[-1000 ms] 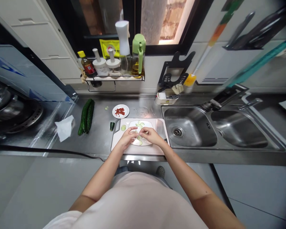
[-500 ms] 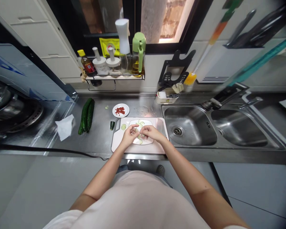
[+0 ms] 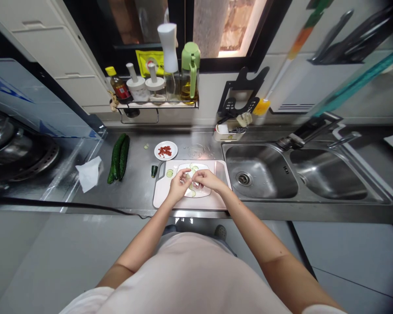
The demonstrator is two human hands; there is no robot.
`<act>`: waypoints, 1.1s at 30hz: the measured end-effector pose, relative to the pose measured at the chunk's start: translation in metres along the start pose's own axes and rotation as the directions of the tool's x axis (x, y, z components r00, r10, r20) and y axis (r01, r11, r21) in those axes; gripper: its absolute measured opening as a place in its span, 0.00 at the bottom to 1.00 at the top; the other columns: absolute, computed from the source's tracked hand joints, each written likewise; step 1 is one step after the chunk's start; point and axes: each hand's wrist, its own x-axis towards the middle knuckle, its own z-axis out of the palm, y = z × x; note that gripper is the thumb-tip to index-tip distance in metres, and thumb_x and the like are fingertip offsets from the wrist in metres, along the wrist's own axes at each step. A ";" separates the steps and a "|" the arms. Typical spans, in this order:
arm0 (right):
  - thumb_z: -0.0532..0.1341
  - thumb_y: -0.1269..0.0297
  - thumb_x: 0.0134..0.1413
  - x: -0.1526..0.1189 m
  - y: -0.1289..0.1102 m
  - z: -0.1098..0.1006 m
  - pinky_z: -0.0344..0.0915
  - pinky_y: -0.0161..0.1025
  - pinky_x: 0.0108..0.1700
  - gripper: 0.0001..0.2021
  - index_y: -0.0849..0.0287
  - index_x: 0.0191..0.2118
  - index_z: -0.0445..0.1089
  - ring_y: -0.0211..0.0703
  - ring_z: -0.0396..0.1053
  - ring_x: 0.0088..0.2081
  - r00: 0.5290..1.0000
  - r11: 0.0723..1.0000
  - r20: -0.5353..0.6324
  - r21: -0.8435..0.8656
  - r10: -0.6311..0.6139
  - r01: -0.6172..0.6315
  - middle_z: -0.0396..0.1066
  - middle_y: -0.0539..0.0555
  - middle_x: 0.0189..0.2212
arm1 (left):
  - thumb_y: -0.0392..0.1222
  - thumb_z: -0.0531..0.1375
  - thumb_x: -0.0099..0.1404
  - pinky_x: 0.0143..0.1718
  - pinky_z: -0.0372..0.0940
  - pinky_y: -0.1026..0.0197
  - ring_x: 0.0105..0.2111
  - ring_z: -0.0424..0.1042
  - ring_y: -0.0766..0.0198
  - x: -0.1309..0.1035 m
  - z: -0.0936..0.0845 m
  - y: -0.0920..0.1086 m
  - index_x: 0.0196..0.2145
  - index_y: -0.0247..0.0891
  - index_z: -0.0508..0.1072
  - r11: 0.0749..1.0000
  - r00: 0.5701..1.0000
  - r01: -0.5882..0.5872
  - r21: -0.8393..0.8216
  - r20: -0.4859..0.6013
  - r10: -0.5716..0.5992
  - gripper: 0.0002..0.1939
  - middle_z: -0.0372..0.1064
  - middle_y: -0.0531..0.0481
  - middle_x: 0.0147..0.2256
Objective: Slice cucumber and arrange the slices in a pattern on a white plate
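Observation:
Over a white plate (image 3: 203, 190), my left hand (image 3: 180, 185) and my right hand (image 3: 205, 179) meet with their fingertips nearly touching. Both are closed in a pinch on small pale bits that look like cucumber slices, mostly covered by the fingers. Thin cucumber slices (image 3: 194, 167) lie curved along the plate's far part, and another cucumber slice (image 3: 192, 193) is at its near side. The plate rests on a pale pink cutting board (image 3: 163, 198). Two or so more slices (image 3: 169, 173) lie on the board's left part.
A dark cucumber end (image 3: 154, 171) sits left of the board. Behind it stands a small plate (image 3: 156, 151) of chopped red pieces. Whole cucumbers (image 3: 118, 158) and a white tissue (image 3: 89, 174) lie farther left. To the right is a double sink (image 3: 262, 172); a condiment rack (image 3: 159, 104) hangs behind.
My hands stay over the plate, with only slight finger movement at the pinched pieces. The whole view has shifted very slightly.

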 end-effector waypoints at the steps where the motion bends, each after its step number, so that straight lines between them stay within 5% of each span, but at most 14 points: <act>1: 0.59 0.68 0.46 0.000 0.000 0.000 0.60 0.28 0.21 0.03 0.62 0.28 0.68 0.33 0.66 0.21 1.000 1.000 0.004 -0.002 0.006 -0.006 0.69 0.48 0.19 | 0.38 0.61 0.56 0.27 0.57 0.69 0.27 0.61 0.71 0.000 0.000 -0.001 0.45 0.37 0.70 1.000 1.000 0.001 0.003 0.001 -0.001 0.18 0.64 0.53 0.30; 7: 0.59 0.67 0.47 0.001 0.000 -0.002 0.59 0.29 0.21 0.04 0.61 0.29 0.67 0.32 0.63 0.19 1.000 0.998 0.024 -0.058 -0.008 0.009 0.66 0.47 0.17 | 0.38 0.62 0.54 0.28 0.58 0.68 0.27 0.62 0.71 -0.001 -0.004 -0.003 0.40 0.36 0.72 0.999 0.999 0.036 0.012 -0.026 -0.035 0.14 0.67 0.52 0.31; 13: 0.57 0.67 0.46 0.006 0.003 -0.005 0.57 0.30 0.26 0.06 0.62 0.31 0.69 0.33 0.61 0.23 0.982 0.948 -0.003 -0.262 -0.188 0.180 0.65 0.46 0.20 | 0.38 0.63 0.52 0.27 0.57 0.68 0.25 0.62 0.72 0.000 -0.005 -0.002 0.38 0.36 0.73 0.997 0.997 0.070 -0.010 -0.040 -0.070 0.14 0.67 0.53 0.29; 18: 0.57 0.66 0.48 0.004 -0.006 -0.008 0.54 0.31 0.29 0.06 0.61 0.32 0.69 0.34 0.59 0.26 0.954 0.858 -0.019 -0.441 -0.301 0.262 0.64 0.46 0.21 | 0.41 0.66 0.49 0.27 0.58 0.67 0.22 0.61 0.72 0.007 -0.009 -0.002 0.37 0.33 0.75 0.979 0.982 0.185 -0.089 0.056 -0.181 0.16 0.63 0.55 0.22; 26: 0.55 0.70 0.49 0.001 -0.026 -0.010 0.54 0.31 0.33 0.06 0.60 0.33 0.69 0.35 0.60 0.27 0.956 0.813 -0.011 -0.529 -0.292 0.242 0.65 0.47 0.22 | 0.46 0.66 0.49 0.29 0.60 0.65 0.26 0.65 0.68 0.019 -0.017 0.007 0.30 0.33 0.77 0.977 0.969 0.210 -0.031 0.142 -0.203 0.14 0.70 0.51 0.25; 33: 0.55 0.71 0.48 -0.001 -0.029 -0.011 0.53 0.31 0.32 0.07 0.60 0.33 0.69 0.34 0.59 0.26 0.961 0.821 -0.016 -0.524 -0.276 0.227 0.63 0.46 0.21 | 0.46 0.63 0.51 0.21 0.50 0.67 0.18 0.54 0.73 0.022 -0.016 0.012 0.29 0.34 0.77 0.972 0.976 0.172 0.159 0.106 -0.190 0.12 0.59 0.57 0.17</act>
